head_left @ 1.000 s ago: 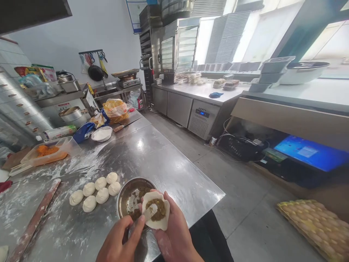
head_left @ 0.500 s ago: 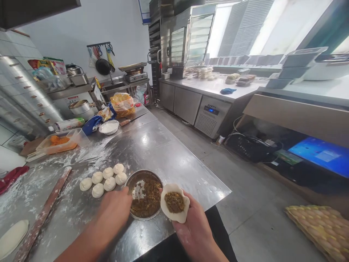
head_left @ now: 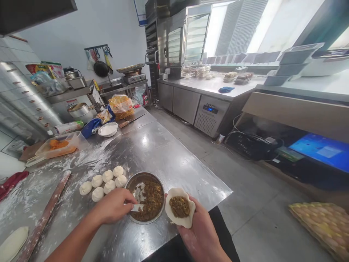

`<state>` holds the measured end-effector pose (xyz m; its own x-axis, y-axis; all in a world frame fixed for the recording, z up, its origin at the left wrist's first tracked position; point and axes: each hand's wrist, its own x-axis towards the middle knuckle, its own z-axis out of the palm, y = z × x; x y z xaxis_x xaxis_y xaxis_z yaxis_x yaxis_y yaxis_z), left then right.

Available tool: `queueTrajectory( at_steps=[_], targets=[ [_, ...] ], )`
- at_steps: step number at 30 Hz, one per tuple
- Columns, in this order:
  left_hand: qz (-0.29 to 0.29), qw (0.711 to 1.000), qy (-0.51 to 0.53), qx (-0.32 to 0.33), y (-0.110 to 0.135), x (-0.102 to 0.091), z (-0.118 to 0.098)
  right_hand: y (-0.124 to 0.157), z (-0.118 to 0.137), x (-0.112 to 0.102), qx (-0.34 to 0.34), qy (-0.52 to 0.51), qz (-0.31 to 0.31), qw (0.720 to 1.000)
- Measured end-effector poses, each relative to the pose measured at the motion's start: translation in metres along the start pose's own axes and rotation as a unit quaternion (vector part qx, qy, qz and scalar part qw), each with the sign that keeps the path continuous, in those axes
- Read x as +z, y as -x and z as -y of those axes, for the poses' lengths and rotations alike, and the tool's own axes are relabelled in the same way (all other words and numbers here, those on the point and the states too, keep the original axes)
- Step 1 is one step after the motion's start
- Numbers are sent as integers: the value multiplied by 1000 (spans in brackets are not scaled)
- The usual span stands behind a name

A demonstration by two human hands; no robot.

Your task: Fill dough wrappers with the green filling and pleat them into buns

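My right hand (head_left: pixel 200 233) cups a round dough wrapper (head_left: pixel 180 196) with a mound of brown filling (head_left: pixel 179 207) in its middle, held just right of a metal bowl (head_left: pixel 144 177) of the same filling. My left hand (head_left: pixel 114 205) is closed on a small pale spatula (head_left: pixel 137 207) whose tip lies in the bowl at its left rim. Several white dough balls (head_left: pixel 104 182) sit in a cluster on the floured steel table (head_left: pixel 152 149) left of the bowl.
A long wooden rolling pin (head_left: pixel 45 214) lies at the left, with a flattened dough piece (head_left: pixel 13 243) at the near left corner. Farther back stand a plastic tub with orange food (head_left: pixel 56 145), a white flour dish (head_left: pixel 108 129) and bags. The table's right edge drops to the floor aisle.
My left hand left the wrapper and went to the bowl's left rim, where it now holds the spatula in the filling. The right hand stays cupping the filled wrapper.
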<state>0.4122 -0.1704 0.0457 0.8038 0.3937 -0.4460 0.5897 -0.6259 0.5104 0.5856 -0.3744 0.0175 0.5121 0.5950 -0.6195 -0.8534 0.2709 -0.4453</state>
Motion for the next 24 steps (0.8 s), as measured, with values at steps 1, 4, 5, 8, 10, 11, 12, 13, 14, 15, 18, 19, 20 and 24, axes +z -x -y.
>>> queueTrajectory(
  at_steps=[1,4,5,8,10,11,12,13,14,15,18,19,20,24],
  targets=[
    [-3,1000,12,1,-1,2,0,0,0,1,15,-5,1,1000],
    [-2,999,53,-2,-3,6,2,1,1,4,28,-22,-9,999],
    [1,998,69,-4,-3,7,4,1,1,5,26,-28,-15,999],
    [7,993,115,-18,-1,6,15,2,5,8,23,-45,-23,998],
    [4,989,142,-32,3,2,20,3,7,10,25,-51,-27,998],
    [3,988,152,-40,6,0,20,3,7,12,26,-53,-28,998],
    [3,986,162,-46,10,-2,19,2,5,14,28,-52,-29,998],
    [0,984,170,-50,15,-4,15,2,3,17,31,-49,-31,998],
    [-8,984,173,-50,19,-4,10,3,0,20,35,-45,-33,998],
    [-28,984,170,-44,23,-1,3,3,-4,23,38,-43,-32,998],
    [-168,979,113,15,34,23,-21,5,-19,31,56,-52,-17,997],
    [-231,969,77,46,36,36,-28,6,-23,33,66,-60,-4,996],
    [-291,953,36,80,37,52,-33,7,-26,35,78,-69,13,994],
    [-432,879,-132,151,41,109,-35,12,-30,37,105,-84,64,989]
  ],
)
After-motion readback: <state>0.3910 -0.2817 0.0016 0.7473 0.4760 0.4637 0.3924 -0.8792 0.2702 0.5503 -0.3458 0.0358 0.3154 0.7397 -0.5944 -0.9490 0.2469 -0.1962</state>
